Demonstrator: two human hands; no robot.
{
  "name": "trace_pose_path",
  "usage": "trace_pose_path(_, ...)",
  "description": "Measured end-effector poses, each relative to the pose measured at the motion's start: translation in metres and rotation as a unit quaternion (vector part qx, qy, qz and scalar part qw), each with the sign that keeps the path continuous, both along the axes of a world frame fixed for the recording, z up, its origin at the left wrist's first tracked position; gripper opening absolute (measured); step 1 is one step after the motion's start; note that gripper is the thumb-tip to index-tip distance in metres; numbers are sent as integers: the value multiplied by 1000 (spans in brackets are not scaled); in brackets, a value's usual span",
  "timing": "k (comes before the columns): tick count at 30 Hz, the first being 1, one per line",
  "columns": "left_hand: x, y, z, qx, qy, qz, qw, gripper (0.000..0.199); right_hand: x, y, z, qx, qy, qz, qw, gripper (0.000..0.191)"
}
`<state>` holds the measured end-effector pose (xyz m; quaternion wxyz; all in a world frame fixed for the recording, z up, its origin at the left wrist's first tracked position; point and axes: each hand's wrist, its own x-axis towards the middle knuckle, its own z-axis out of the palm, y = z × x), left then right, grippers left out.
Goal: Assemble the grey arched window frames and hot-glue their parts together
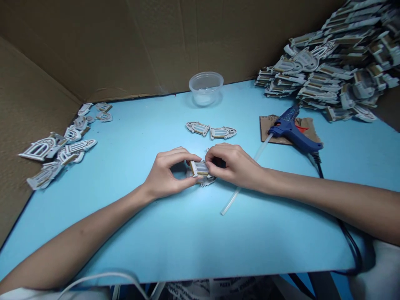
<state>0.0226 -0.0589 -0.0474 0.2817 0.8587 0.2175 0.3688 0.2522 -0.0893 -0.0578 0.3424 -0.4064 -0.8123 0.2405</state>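
Observation:
Near the middle of the blue table, my left hand (pixel 167 173) grips a small white and brown arched piece (pixel 200 168) between thumb and fingers. My right hand (pixel 233 165) is closed at the right end of the same piece, thumb and forefinger pinched; what lies between these fingertips is too small to make out. Partly hidden under the held piece is another white part (pixel 206 181). Just beyond my hands, two arched pieces lie flat, one on the left (pixel 198 128) and one on the right (pixel 223 133).
A blue glue gun (pixel 292 129) rests on a cardboard square (pixel 265 123), its clear glue stick (pixel 231 201) pointing toward the front. Behind stands a clear plastic bowl (pixel 206 88). Piled pieces (pixel 325 83) fill the back right; others (pixel 42 148) lie left. Cardboard walls (pixel 125 46) border the table.

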Motion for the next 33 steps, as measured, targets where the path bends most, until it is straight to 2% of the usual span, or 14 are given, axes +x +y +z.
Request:
trace_pose_path(5, 0, -1, 0, -1, 1, 4, 1000, 31, 0, 1, 0, -11, -16, -1, 1000, 9)
trace_pose_path(11, -1, 0, -1, -10, -8, 16, 1000, 31, 3, 4, 5, -93, 65, 6, 994, 11)
trace_pose_path(15, -1, 0, -1, -4, -16, 19, 1000, 32, 4, 4, 6, -92, 85, -13, 992, 17)
trace_pose_path(21, -2, -1, -2, 26, -20, 27, 999, 32, 1, 1, 5, -55, 53, -8, 997, 12)
trace_pose_path(26, 1, -3, -3, 98, -10, -7, 995, 34, 0, -3, 0, 65, -24, -7, 998, 14)
trace_pose_path(29, 4, -5, -3, 109, -9, -6, 994, 33, -1, -2, -4, 127, -79, 0, 989, 19)
trace_pose_path(33, 4, -5, -3, 104, -8, 0, 995, 31, -1, -1, -8, 142, -91, 1, 986, 20)
